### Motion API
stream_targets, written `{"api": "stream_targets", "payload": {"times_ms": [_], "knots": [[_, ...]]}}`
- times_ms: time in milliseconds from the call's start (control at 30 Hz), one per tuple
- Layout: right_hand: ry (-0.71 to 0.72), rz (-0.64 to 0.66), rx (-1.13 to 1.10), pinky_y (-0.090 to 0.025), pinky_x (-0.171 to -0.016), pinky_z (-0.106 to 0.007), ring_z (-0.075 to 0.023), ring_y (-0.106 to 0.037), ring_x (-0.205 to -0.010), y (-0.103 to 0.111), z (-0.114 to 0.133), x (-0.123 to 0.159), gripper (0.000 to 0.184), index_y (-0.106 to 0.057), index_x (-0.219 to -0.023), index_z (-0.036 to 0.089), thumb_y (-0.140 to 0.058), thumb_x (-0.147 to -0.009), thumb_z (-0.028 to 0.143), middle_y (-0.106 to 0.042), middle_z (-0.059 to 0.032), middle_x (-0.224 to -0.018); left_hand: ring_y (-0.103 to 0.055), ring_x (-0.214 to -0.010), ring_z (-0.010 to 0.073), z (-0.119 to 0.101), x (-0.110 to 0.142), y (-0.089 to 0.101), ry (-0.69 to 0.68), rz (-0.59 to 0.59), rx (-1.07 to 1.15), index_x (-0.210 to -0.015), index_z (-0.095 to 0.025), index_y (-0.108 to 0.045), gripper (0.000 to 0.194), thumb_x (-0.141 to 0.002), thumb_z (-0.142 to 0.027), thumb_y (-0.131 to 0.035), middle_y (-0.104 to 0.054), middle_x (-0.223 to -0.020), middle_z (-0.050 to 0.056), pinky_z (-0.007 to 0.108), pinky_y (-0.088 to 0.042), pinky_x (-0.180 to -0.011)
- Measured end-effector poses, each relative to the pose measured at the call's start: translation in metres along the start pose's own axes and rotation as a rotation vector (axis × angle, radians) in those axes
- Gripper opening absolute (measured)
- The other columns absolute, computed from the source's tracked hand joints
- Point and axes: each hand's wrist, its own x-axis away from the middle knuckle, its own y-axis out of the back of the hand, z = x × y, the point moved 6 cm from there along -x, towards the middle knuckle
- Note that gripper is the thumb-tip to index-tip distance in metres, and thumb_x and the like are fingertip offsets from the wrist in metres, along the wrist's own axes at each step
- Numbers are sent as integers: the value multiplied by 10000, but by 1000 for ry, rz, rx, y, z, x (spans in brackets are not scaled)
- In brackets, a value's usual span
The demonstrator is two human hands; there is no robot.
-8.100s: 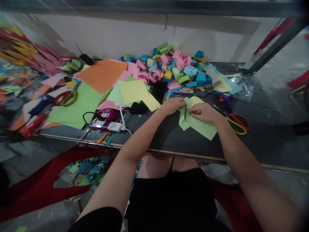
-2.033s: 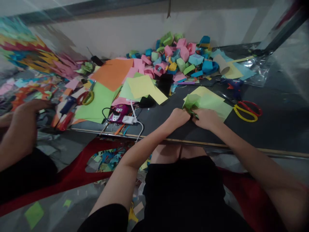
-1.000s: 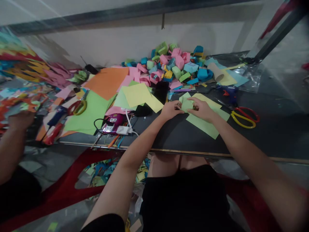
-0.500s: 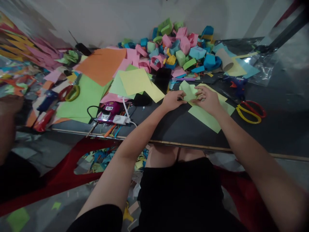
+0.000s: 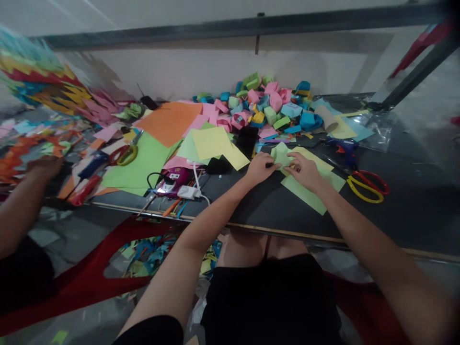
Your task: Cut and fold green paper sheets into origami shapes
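Note:
My left hand [image 5: 259, 168] and my right hand [image 5: 304, 171] meet over a small folded light-green paper piece [image 5: 280, 154], both pinching it just above the dark table [image 5: 395, 211]. Under my right hand lies a flat light-green sheet [image 5: 312, 194] on top of a pale yellow sheet [image 5: 312, 156]. The fingers of both hands are curled against the folded piece.
Red-and-yellow scissors [image 5: 366, 184] and a blue glue gun [image 5: 343, 146] lie to the right. A heap of folded coloured paper boxes [image 5: 268, 103] sits at the back. Loose coloured sheets [image 5: 168, 122], a charger [image 5: 187, 191] and another person's arm [image 5: 25, 206] are on the left.
The folded green piece stays pinched between my hands, which have shifted slightly. The other person's hand on the left has reached onto the paper pile.

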Motion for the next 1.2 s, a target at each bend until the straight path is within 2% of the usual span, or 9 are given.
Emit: {"api": "stream_targets", "payload": {"times_ms": [100,300,500,667,800,900,1000,1100,1200], "knots": [[-7,31,-4,-539,-732,-377,-250,-728,-740,-1,2,-1,383,-597,-1228,234,-687,-869,333,-763,-55,-829,-645,-873,192,4,1,-4,40,-23,18,-594,-198,-600,388,-918,-363,-736,-708,-855,51,355,-499,-864],[-13,88,-132,-513,-684,-373,-244,-695,-689,-4,3,1,507,-496,-1291,264,-708,-846,382,-735,-12,-768,-683,-890,176,15,0,-8,98,-67,63,-535,-197,-603,467,-947,-394,-699,-752,-960,59,364,-538,-900],[-69,66,-185,-519,-665,-366,-229,-672,-703,-2,0,2,650,-501,-1307,264,-801,-756,429,-740,-33,-848,-700,-957,197,18,-3,-8,115,-58,64,-585,-191,-679,350,-879,-350,-782,-746,-1039,76,376,-549,-914],[-24,59,-71,-536,-721,-386,-216,-655,-716,2,3,2,717,-476,-1458,263,-762,-809,365,-743,-54,-956,-676,-976,212,16,-1,-8,140,-78,33,-592,-192,-669,349,-857,-375,-802,-722,-1029,67,418,-526,-968],[119,22,29,-552,-828,-429,-272,-674,-946,6,9,2,509,-636,-1330,267,-745,-838,338,-694,-117,-1191,-651,-1075,249,15,0,-10,191,-79,-22,-646,-187,-651,325,-831,-380,-837,-693,-1025,75,458,-452,-1070],[212,26,77,-535,-942,-455,-306,-653,-1117,6,12,1,222,-745,-1092,264,-708,-889,346,-678,-119,-1220,-597,-1229,307,16,1,-6,203,-148,-57,-907,-194,-700,274,-799,-382,-868,-675,-1171,118,482,-408,-1115],[198,76,105,-531,-926,-434,-286,-676,-1047,2,10,0,117,-769,-956,268,-678,-928,336,-726,-90,-1102,-536,-1331,320,10,1,1,106,-184,-89,-1100,-215,-692,335,-847,-389,-825,-646,-1302,137,479,-384,-1143],[166,75,135,-525,-870,-404,-268,-685,-997,3,9,-2,144,-787,-944,271,-657,-953,332,-752,-76,-1049,-606,-1210,264,-4,3,0,-73,-53,-103,-979,-233,-732,163,-949,-392,-711,-700,-1191,91,436,-415,-1108],[165,74,176,-510,-834,-383,-262,-690,-1019,5,11,-2,205,-812,-945,283,-616,-985,329,-765,-66,-1057,-621,-1155,273,-13,7,0,-151,40,-136,-879,-241,-757,176,-886,-414,-790,-734,-1078,71,433,-446,-1047]]}}
